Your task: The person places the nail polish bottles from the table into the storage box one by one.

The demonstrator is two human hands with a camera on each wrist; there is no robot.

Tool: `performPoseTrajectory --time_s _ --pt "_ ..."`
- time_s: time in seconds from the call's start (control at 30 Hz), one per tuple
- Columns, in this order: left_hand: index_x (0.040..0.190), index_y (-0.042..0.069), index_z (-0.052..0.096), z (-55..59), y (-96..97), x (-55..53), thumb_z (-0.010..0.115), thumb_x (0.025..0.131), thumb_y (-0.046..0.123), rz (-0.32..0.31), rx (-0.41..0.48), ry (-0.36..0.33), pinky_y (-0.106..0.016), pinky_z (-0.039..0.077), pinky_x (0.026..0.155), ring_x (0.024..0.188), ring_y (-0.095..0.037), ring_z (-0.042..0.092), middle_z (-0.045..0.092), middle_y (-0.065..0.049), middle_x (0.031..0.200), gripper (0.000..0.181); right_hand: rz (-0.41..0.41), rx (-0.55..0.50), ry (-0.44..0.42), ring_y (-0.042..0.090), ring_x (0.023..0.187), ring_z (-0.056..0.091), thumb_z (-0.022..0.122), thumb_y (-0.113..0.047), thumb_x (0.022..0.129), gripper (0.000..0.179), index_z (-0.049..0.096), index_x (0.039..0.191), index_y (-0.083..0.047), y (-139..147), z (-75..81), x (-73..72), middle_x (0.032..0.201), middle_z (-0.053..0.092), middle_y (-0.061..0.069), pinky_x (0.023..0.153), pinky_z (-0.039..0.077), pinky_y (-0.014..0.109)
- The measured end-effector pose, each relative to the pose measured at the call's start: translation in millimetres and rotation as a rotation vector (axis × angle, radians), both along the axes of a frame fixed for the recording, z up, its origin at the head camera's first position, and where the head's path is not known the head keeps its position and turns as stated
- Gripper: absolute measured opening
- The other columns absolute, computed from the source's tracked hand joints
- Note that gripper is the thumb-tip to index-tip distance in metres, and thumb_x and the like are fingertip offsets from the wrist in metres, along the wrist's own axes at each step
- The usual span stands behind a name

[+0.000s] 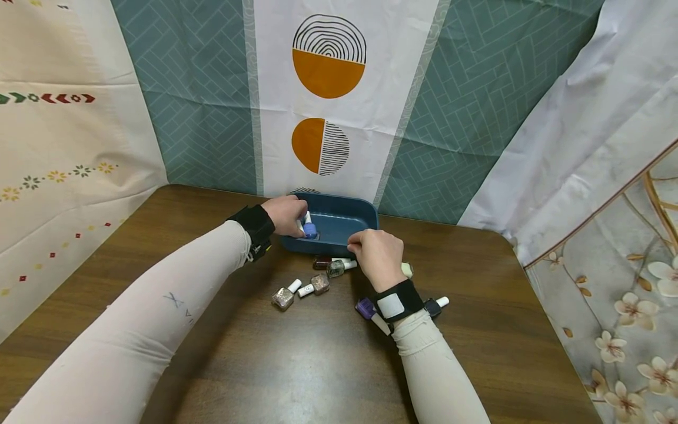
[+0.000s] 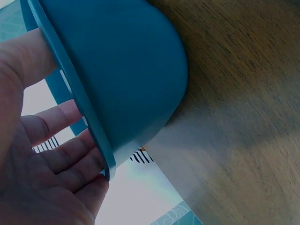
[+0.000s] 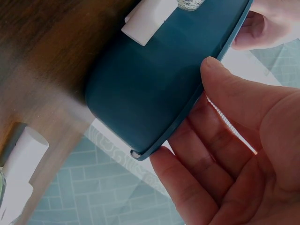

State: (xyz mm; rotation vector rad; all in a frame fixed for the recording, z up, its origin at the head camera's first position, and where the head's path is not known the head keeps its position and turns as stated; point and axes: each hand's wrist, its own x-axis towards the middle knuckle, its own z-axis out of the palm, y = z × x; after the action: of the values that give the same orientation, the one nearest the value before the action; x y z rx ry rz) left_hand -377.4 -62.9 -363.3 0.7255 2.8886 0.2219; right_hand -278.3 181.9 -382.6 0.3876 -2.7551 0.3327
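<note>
Left arm stretches from near left toward far centre, left hand palm down with bent fingers; right arm reaches from near right, right hand curled, thumb close to its fingertips.

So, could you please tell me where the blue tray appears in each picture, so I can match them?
Head: blue tray near the centre, on the far side of the table, inside visible.
Left wrist: from the upper left to the centre, outer wall visible.
Right wrist: upper centre, slanting down from the top right, outer wall visible.
Shared landmark: the brown wooden table, seen in all three views.
</note>
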Motion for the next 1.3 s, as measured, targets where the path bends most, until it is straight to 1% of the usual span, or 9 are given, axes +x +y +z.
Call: performPoseTrajectory --time_s 0.23,0.5,0.77,1.0,1.13,1.23,1.3 --pt "0.115 0.003 0.065 -2.0 1.0 -3.5 0.086 0.085 0.029 -0.011 -0.024 -0.002 -0.044 0.050 0.089 0.098 -0.030 0.057 0.062 -0.014 0.110 0.044 -0.002 0.001 -0.011 0.020 0.080 0.072 0.080 -0.030 0.093 0.011 0.085 0.102 -0.027 0 0.2 -0.1 0.095 0.080 -0.005 0.066 0.056 0.043" --pt "0.112 0.006 0.065 -4.9 3.8 -6.8 0.086 0.086 0.031 0.000 -0.057 -0.010 -0.043 0.048 0.086 0.095 -0.029 0.057 0.063 -0.012 0.106 0.042 -0.007 -0.001 -0.007 0.020 0.081 0.073 0.080 -0.029 0.093 0.010 0.085 0.101 -0.027 -1 0.6 -0.7 0.095 0.080 -0.004 0.065 0.056 0.043" --pt "0.111 0.004 0.063 -7.0 3.0 -10.4 0.085 0.086 0.032 -0.017 -0.070 -0.017 -0.047 0.042 0.096 0.092 -0.026 0.060 0.067 -0.008 0.097 0.044 0.003 0.001 0.005 0.021 0.080 0.072 0.081 -0.029 0.092 0.010 0.085 0.101 -0.027 0 0.2 -1.3 0.094 0.080 -0.004 0.064 0.056 0.043" --pt "0.113 0.005 0.060 -6.5 5.7 -12.3 0.086 0.086 0.031 0.008 -0.067 -0.062 -0.052 0.035 0.109 0.092 -0.026 0.061 0.068 -0.006 0.096 0.045 -0.006 0.004 -0.005 0.020 0.080 0.073 0.080 -0.029 0.093 0.010 0.085 0.102 -0.027 0 1.0 -0.5 0.095 0.080 -0.005 0.065 0.056 0.043" --pt "0.113 0.006 0.057 -7.5 6.6 -13.0 0.086 0.086 0.030 0.017 -0.058 -0.075 -0.057 0.024 0.120 0.096 -0.026 0.064 0.069 -0.006 0.097 0.046 -0.006 0.005 -0.002 0.021 0.080 0.073 0.080 -0.029 0.093 0.010 0.085 0.102 -0.027 0 1.3 -0.7 0.095 0.080 -0.004 0.065 0.056 0.044" --pt "0.112 0.007 0.056 -8.4 6.2 -13.3 0.085 0.086 0.031 0.020 -0.066 -0.077 -0.060 0.016 0.124 0.101 -0.026 0.065 0.071 -0.005 0.098 0.045 0.000 0.002 0.000 0.021 0.080 0.073 0.080 -0.029 0.093 0.010 0.085 0.101 -0.027 0 1.4 -0.9 0.095 0.080 -0.004 0.065 0.056 0.044" --pt "0.112 0.007 0.056 -8.2 6.2 -13.0 0.084 0.087 0.032 0.023 -0.074 -0.078 -0.061 0.014 0.124 0.103 -0.026 0.066 0.071 -0.005 0.099 0.045 0.003 0.001 -0.002 0.021 0.081 0.073 0.080 -0.029 0.093 0.010 0.085 0.101 -0.027 0 1.7 -0.8 0.095 0.080 -0.004 0.065 0.056 0.044"
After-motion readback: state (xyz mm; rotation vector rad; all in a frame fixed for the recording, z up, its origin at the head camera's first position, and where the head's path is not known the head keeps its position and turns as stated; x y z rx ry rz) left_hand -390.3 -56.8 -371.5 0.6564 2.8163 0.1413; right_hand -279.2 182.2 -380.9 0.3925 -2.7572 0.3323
